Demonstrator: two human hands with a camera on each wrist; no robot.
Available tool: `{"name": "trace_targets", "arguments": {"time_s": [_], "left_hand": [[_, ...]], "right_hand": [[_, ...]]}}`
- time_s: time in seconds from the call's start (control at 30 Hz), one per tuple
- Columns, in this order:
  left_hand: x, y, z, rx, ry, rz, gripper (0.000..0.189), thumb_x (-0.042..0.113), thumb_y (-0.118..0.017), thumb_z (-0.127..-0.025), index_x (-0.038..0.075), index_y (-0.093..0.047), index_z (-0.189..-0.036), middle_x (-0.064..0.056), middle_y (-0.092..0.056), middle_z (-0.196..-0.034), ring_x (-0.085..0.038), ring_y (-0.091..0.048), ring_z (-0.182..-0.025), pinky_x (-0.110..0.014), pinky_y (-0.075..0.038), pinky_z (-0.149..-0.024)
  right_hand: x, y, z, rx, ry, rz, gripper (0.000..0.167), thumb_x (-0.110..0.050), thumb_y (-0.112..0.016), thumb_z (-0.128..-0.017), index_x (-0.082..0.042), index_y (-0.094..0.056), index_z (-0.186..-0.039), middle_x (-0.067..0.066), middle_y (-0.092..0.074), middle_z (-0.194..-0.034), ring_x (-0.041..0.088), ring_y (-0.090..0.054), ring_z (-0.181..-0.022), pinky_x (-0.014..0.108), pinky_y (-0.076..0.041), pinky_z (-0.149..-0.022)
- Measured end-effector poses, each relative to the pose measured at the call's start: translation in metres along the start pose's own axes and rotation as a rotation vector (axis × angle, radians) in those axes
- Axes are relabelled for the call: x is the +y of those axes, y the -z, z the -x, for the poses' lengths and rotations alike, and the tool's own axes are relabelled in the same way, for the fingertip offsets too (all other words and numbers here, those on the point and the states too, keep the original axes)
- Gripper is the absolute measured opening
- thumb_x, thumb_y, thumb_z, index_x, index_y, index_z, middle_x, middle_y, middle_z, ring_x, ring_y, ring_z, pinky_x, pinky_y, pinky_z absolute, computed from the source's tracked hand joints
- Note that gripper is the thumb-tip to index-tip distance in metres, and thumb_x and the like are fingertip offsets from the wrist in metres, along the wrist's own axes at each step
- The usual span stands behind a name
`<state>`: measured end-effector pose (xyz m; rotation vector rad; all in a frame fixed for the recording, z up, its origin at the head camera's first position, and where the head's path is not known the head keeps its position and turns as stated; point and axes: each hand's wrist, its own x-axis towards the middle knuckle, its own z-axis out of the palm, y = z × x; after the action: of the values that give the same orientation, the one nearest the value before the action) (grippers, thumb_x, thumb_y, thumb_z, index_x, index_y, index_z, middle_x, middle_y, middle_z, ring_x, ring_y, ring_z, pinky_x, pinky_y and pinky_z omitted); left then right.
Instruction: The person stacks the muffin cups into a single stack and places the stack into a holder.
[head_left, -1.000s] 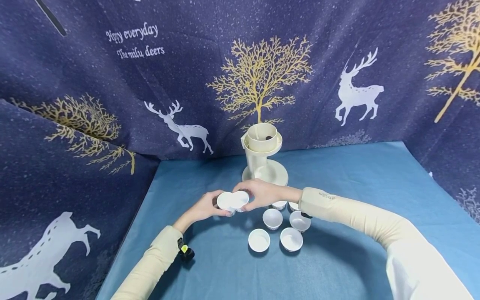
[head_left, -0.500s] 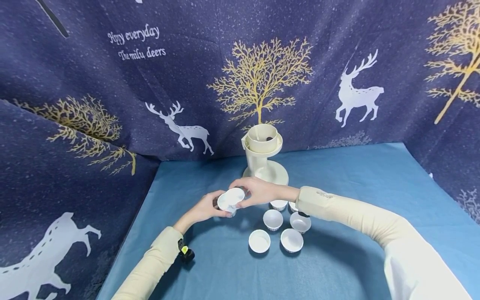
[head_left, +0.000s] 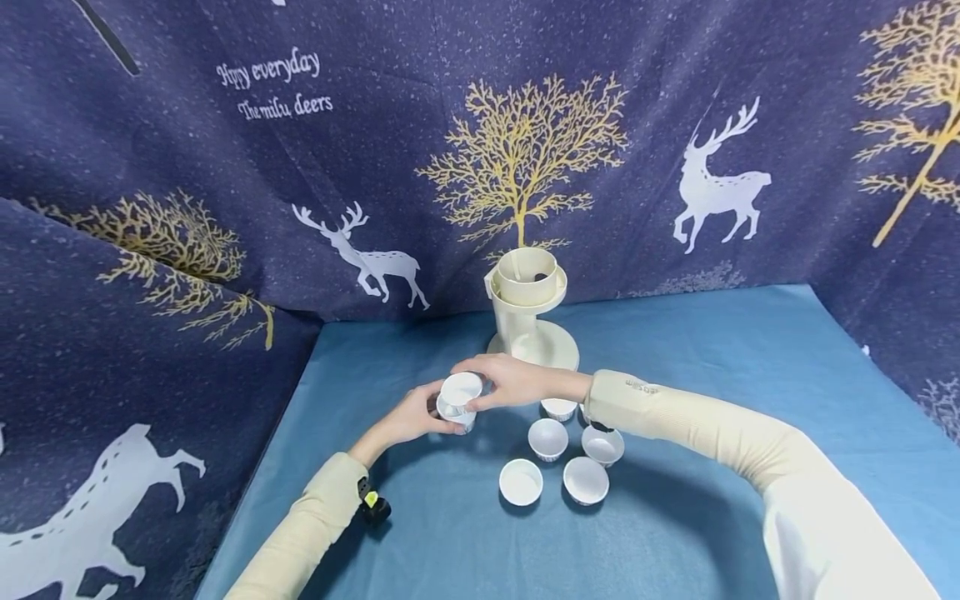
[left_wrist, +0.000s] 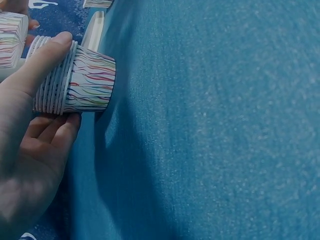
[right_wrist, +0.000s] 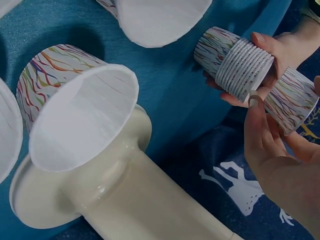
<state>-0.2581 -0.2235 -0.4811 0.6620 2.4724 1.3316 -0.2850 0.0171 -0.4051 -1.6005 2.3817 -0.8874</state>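
Observation:
My left hand (head_left: 408,416) grips a stack of nested paper baking cups (left_wrist: 85,80), white inside with colourful wavy lines outside. In the left wrist view the thumb lies across the stacked rims and fingers support it from below. Fingers of my right hand (head_left: 517,380) pinch a single paper baking cup (right_wrist: 292,102) by its side. That cup is right at the stack's mouth, overlapping it in the head view; whether they touch, I cannot tell. Several more baking cups (head_left: 547,439) stand mouth up on the blue cloth, some partly hidden behind my right forearm.
A cream stand (head_left: 552,343) with a round base and a ringed cylinder (head_left: 525,290) on top rises just behind my right hand. Blue cloth (head_left: 712,350) covers the table. Patterned dark-blue fabric (head_left: 615,208) hangs at the back and sides.
My right hand has moved a little left, bringing its cup from beside the stack to over the stack's mouth. My left hand and the standing cups have stayed about where they were.

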Motion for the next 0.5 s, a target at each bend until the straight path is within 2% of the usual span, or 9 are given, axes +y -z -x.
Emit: {"name": "trace_targets", "arguments": {"time_s": [0.1,0.3,0.4,0.5], "left_hand": [[-0.001,0.001,0.001,0.001,0.002,-0.003,0.065,0.021,-0.082,-0.078,0.011,-0.052,-0.135,-0.009,-0.062,-0.125,-0.023,-0.063,-0.110,-0.033,-0.053,-0.090],[0.002,0.002,0.002,0.001,-0.009,0.002,0.063,0.019,-0.082,-0.078,0.008,-0.053,-0.133,-0.010,-0.061,-0.127,-0.025,-0.060,-0.115,-0.036,-0.051,-0.094],[0.013,0.002,0.005,0.005,-0.016,-0.003,0.059,0.016,-0.081,-0.078,0.003,-0.054,-0.129,-0.014,-0.062,-0.124,-0.023,-0.062,-0.111,-0.031,-0.052,-0.088],[0.021,0.002,0.006,0.008,-0.013,-0.023,0.057,0.013,-0.081,-0.078,0.000,-0.055,-0.127,-0.017,-0.063,-0.121,-0.019,-0.062,-0.103,-0.027,-0.052,-0.080]], "right_hand": [[-0.002,0.000,-0.002,-0.030,0.003,-0.011,0.051,-0.023,-0.070,-0.089,-0.004,-0.052,-0.134,0.010,-0.062,-0.122,0.017,-0.060,-0.102,0.025,-0.054,-0.080],[-0.006,-0.001,-0.009,-0.069,-0.005,-0.030,0.050,-0.023,-0.068,-0.091,-0.005,-0.052,-0.135,0.010,-0.063,-0.119,0.022,-0.061,-0.094,0.041,-0.054,-0.083],[-0.008,-0.003,-0.011,-0.069,0.004,-0.015,0.048,-0.023,-0.069,-0.090,-0.006,-0.053,-0.133,0.010,-0.064,-0.115,0.022,-0.061,-0.089,0.038,-0.054,-0.081],[-0.009,-0.004,-0.013,-0.069,0.011,0.008,0.047,-0.022,-0.070,-0.090,-0.005,-0.055,-0.131,0.011,-0.064,-0.112,0.019,-0.059,-0.086,0.030,-0.052,-0.077]]}}
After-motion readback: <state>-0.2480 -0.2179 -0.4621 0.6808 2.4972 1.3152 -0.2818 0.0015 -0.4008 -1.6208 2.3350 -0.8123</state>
